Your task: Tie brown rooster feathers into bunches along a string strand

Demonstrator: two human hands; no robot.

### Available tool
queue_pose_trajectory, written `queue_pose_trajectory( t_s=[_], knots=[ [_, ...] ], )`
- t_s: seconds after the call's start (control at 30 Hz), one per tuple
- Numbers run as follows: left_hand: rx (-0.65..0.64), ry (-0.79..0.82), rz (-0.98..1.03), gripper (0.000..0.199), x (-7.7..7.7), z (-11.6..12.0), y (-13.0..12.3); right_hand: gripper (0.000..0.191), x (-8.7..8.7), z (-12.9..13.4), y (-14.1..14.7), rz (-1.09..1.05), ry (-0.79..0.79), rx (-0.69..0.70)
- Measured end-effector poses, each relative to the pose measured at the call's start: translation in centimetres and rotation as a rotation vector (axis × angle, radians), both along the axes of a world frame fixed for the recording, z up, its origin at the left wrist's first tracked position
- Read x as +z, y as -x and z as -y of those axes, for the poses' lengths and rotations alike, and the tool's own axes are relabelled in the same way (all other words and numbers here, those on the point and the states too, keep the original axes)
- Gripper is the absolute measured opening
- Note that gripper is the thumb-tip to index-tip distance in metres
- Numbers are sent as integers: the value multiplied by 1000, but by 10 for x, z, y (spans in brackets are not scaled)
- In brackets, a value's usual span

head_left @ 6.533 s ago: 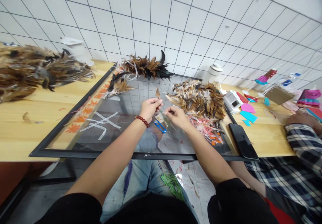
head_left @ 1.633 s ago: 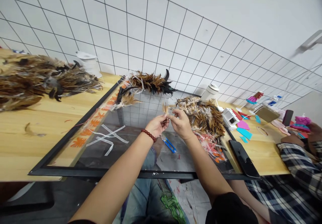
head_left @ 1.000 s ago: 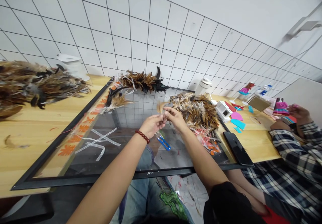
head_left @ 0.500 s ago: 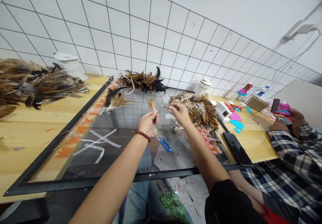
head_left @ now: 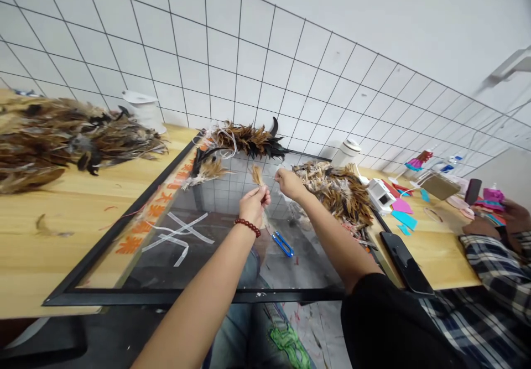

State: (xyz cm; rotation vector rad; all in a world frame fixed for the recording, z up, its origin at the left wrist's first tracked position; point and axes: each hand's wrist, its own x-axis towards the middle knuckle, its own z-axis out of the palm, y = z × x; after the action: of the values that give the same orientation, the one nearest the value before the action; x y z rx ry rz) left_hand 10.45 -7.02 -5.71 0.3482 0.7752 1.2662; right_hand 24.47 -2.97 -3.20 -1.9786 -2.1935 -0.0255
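Note:
My left hand (head_left: 254, 204), with a beaded bracelet at the wrist, pinches a small bunch of tan feathers (head_left: 258, 175) whose tips point up. To its right, apart from it, my right hand (head_left: 289, 184) has its fingertips pressed together; what they hold, if anything, is too small to make out. Blue thread snips (head_left: 282, 244) lie on the framed glass board (head_left: 232, 272) below my hands. Beside my right hand is a heap of brown and tan feathers (head_left: 342, 192). A feather trim (head_left: 249, 138) lies along the board's back edge, above a smaller tuft (head_left: 209, 170).
White ribbon strips (head_left: 182, 230) lie on the board's left. A large feather pile (head_left: 83, 131) and a white spool (head_left: 145, 112) stand farther left. On the right are a phone (head_left: 405, 261), a white device (head_left: 380, 196) and a co-worker's plaid sleeve (head_left: 493, 264). A wire grid (head_left: 232, 53) backs the table.
The view has shifted, so the scene sits farther right. My right hand's fingers have closed in more, and the thin feather-like piece at its fingertips no longer shows. My left hand keeps the feather bunch.

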Motion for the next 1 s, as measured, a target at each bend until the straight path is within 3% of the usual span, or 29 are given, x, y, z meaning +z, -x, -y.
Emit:
queue_pose_trajectory(
  t_s=[0.13,0.2,0.37,0.57,0.63,0.73,0.83,0.93,1.0],
  knots=[
    [-77,34,-25,6,1,0,0,18,25,36,-8,28,-130,393],
    [-158,22,-63,7,1,2,-1,17,34,49,-10,162,-156,484],
    [-330,-29,-177,7,3,9,-3,17,38,58,-8,395,-183,541],
    [-490,-88,-216,10,5,11,-1,22,34,62,-15,220,-203,615],
    [-528,-120,-216,9,4,11,-1,23,38,67,-28,137,-243,523],
    [-463,-133,-173,11,2,9,-1,25,44,78,-51,111,-334,140],
    [-354,-110,-114,11,1,6,-2,23,39,89,-68,129,-171,-214],
    [-320,-99,-105,9,-1,5,-3,28,18,91,-72,70,39,-371],
    [-322,-100,-121,7,-1,5,-4,29,2,89,-71,11,70,-423]
  ],
)
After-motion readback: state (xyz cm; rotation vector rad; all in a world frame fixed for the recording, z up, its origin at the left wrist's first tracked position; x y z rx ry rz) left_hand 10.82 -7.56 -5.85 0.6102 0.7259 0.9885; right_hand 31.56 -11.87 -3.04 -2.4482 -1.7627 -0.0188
